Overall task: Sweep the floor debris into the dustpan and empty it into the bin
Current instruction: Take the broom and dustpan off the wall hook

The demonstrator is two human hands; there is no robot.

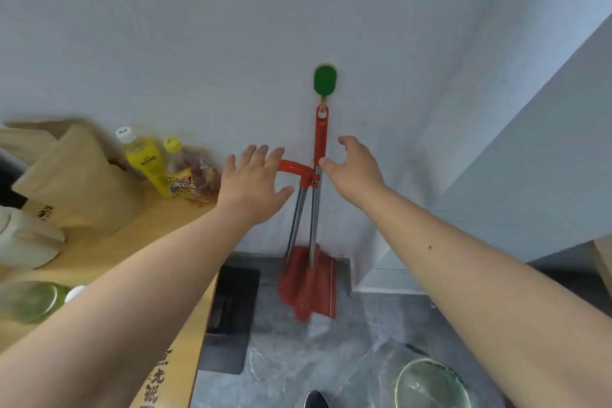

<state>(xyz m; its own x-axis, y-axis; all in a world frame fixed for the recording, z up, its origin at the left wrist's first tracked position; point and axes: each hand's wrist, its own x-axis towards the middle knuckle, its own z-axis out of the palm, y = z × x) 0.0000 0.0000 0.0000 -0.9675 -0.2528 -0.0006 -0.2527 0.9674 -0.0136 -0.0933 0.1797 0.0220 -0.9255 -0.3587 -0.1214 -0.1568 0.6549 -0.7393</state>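
Observation:
A red broom and dustpan set [309, 281] hangs against the white wall from a green hook [325, 79]. Its red handle [321, 134] runs down into two metal poles. A curved red side handle [294, 167] juts left from the joint. My left hand [253, 184] is spread with straight fingers just in front of that side handle, holding nothing. My right hand [356, 167] reaches in from the right with loosely bent fingers, its thumb tip at the main handle. A bin with a clear liner [430, 384] stands at the bottom right.
A wooden table [99, 248] on the left carries brown paper bags [79, 179], a yellow drink bottle [147, 159], a snack packet and a pale kettle. A dark mat [231, 301] lies on the grey marbled floor. A white cabinet side [530, 192] rises on the right.

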